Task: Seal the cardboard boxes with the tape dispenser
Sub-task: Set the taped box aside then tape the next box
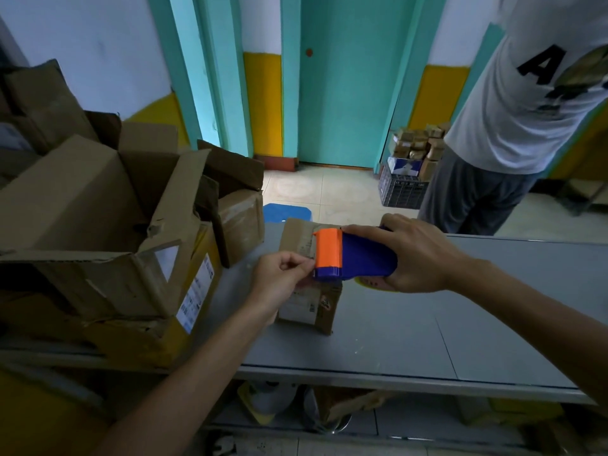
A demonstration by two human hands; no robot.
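Stacked cartons (98, 209) wall the left; bare tabletop (460, 307) right, seemingly passable.

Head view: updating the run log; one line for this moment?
right hand grips tape dispenser | left hand pinches tape end at orange mouth | small box under dispenser, on table

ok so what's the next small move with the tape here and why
Probably draw the tape end out and press it onto the small box: the left hand pinches at the orange mouth of the tape dispenser, which the right hand holds over the box.
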